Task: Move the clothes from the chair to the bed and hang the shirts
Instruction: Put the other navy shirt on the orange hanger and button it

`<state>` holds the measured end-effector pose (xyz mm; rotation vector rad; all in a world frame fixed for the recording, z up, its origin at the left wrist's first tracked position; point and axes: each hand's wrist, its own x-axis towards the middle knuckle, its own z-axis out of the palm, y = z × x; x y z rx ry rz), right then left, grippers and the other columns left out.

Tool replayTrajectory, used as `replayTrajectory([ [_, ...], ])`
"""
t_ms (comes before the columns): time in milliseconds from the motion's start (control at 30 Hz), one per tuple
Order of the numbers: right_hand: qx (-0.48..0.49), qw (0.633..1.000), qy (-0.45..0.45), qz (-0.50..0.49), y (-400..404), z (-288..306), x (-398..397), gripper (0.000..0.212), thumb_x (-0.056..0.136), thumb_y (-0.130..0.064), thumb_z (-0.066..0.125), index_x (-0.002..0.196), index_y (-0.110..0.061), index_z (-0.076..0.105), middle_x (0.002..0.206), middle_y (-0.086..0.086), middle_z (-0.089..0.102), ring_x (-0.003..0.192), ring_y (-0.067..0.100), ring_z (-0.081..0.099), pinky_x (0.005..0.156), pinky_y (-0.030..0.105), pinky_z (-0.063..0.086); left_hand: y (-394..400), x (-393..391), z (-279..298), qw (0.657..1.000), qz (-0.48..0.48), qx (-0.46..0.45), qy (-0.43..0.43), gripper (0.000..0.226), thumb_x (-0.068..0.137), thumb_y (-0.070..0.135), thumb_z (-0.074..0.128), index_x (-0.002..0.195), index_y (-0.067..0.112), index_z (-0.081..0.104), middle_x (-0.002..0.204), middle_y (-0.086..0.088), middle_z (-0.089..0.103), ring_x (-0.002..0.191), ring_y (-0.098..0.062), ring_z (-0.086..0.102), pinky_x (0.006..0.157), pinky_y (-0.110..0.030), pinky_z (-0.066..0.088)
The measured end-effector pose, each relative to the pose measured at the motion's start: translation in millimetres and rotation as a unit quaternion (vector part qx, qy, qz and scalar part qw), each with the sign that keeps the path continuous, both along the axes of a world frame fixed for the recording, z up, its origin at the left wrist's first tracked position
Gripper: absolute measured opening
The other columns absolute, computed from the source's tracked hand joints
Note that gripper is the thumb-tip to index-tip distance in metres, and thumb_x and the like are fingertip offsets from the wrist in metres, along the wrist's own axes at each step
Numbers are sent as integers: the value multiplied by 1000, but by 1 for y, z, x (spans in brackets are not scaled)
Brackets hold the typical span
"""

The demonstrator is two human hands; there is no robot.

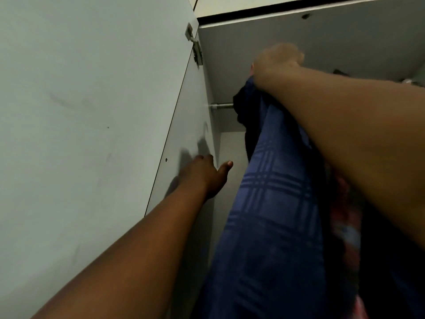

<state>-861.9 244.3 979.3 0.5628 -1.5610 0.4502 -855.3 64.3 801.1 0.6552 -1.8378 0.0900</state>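
Right hand (pixel 274 63) raised, blurred, gripping top of blue checked cloth shirt (pixel 271 203) beside metal wardrobe rail (pixel 222 106). Left hand (pixel 208 173) fingers straight, touching grey wardrobe side panel (pixel 195 125).

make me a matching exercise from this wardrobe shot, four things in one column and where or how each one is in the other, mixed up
Things:
1. left hand
2. right hand
3. blue checked shirt
4. metal rail

Places or states:
A. hangs down inside the wardrobe, from the raised hand to the bottom of the picture
B. runs out from the wardrobe's left wall, behind the dark clothes
C. raised high, at the top of the shirt
D. low, fingers on the front edge of the wardrobe's left wall

Pairs: 1-D, 2-C, 3-A, 4-B
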Motion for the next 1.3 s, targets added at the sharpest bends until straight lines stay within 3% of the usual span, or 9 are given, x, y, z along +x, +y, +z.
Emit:
replayTrajectory([
  [33,-7,999,20,47,-12,-1,-15,38,96,-17,54,133,-6,56,139,18,51,127,39,49,98,48,43,-5,-4,2,1000,8,-4,1,73,95,66,31,148,15,34,150,-13,40,131,-35,45,102,-48,42],
  [233,-32,998,-18,50,-58,4,-84,32,96,-10,48,125,-5,60,131,19,59,119,39,56,90,45,47,-34,-17,21,994,69,-69,-40,67,97,59,34,139,7,44,138,-17,49,123,-37,46,103,-45,36],
  [367,-45,998,-14,48,-65,1,-119,29,95,-5,47,122,-1,58,126,21,61,114,42,58,81,47,50,-43,-30,37,985,116,-104,-70,67,97,58,31,141,8,42,144,-17,44,130,-37,39,110,-47,26],
  [533,-46,998,4,39,-53,7,-157,29,95,-4,46,121,0,59,126,22,60,115,44,57,82,49,49,-38,-56,57,977,126,-165,-58,68,95,60,34,142,11,43,147,-16,42,134,-36,36,113,-49,23],
  [700,-11,1000,21,19,-58,16,-178,26,95,-4,48,118,0,60,123,21,61,112,42,59,71,41,44,-21,-75,77,962,146,-226,-51,71,95,61,37,148,13,36,157,-15,28,144,-34,26,118,-49,16],
  [1100,3,1000,24,-2,-62,37,-209,34,97,-5,45,128,-1,57,133,21,56,121,39,54,91,44,47,-14,-93,81,953,165,-253,-24,66,96,59,37,145,14,40,155,-11,34,141,-31,32,116,-45,23],
  [1300,-2,998,26,59,-65,39,-230,28,97,-11,49,121,-2,61,125,21,60,114,37,58,88,40,48,-19,-96,76,948,170,-268,-25,66,96,59,38,145,15,40,156,-11,33,141,-30,32,116,-45,24],
])
